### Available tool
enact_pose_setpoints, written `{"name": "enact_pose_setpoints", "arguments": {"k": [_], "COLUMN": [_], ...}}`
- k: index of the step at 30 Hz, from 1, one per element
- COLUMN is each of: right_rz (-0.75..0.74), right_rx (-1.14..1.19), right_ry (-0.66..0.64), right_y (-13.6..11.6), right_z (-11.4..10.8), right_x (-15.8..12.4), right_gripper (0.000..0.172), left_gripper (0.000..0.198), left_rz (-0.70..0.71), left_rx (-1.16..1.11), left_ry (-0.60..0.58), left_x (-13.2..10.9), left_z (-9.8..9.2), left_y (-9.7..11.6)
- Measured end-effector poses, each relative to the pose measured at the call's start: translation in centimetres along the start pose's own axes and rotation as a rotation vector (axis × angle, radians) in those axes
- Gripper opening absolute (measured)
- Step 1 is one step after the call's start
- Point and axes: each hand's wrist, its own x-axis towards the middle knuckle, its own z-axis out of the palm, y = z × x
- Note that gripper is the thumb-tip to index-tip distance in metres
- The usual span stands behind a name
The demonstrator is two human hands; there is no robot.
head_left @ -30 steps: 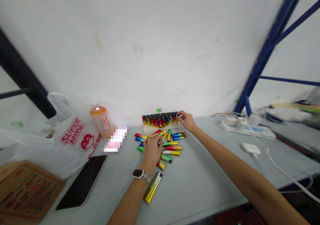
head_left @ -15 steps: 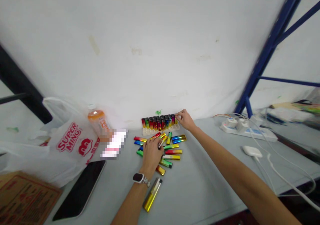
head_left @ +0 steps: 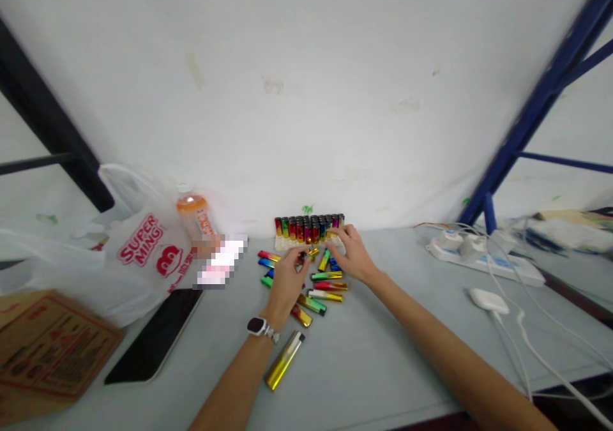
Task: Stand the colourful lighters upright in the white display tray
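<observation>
Several shiny coloured lighters point(head_left: 300, 230) with black tops stand upright in rows in a pale tray point(head_left: 282, 244) against the wall. In front of it, my left hand point(head_left: 285, 284) is closed, pinching a yellow lighter point(head_left: 313, 252) by its dark top end. My right hand point(head_left: 355, 256) is at the tray's right front, its fingers apart and nothing seen in them. Loose lighters lie around the hands, among them a red-yellow lighter point(head_left: 331, 286) and a green-yellow lighter point(head_left: 326, 276). Nearer to me rests a larger silver-yellow lighter point(head_left: 286, 361).
To the left are a phone point(head_left: 154, 338), a white plastic bag point(head_left: 129, 258), a cardboard box point(head_left: 57, 348) and an orange drink bottle point(head_left: 194, 211). A power strip point(head_left: 493, 265) with cables and a white charger case point(head_left: 489, 301) lie on the right.
My right hand has come away from the tray's right end, moving left and toward me. My left hand has lifted a yellow lighter toward the tray. The camera view has shifted slightly.
</observation>
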Motion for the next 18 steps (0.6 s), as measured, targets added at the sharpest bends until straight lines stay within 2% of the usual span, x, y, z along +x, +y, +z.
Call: {"name": "enact_pose_setpoints", "arguments": {"k": [3,6,11,15,18], "right_rz": [-0.037,0.039,0.429,0.69,0.814], "right_rx": [0.2,0.483,0.965,1.125,1.142], "right_ry": [-0.072,-0.153,-0.269,-0.219,-0.172], "right_y": [-2.7,-4.7,-6.6,-6.8,-6.5], "right_z": [0.1,0.4,0.6,1.1,1.3], "right_x": [-1.5,-2.4,-3.2,-3.9,-4.1], "right_gripper": [0.033,0.034,0.058,0.056,0.051], "left_gripper": [0.022,0.029,0.04,0.043,0.028], "left_rz": [-0.004,0.02,0.019,0.094,0.137], "left_rx": [-0.204,-0.35,-0.386,-0.301,-0.221], "left_ry": [0.046,0.022,-0.064,-0.057,-0.034], "left_x": [-0.1,-0.3,-0.8,-1.3,-1.3], "left_z": [0.0,0.1,0.3,-0.2,-0.7], "left_y": [0.6,1.3,2.2,2.4,2.1]}}
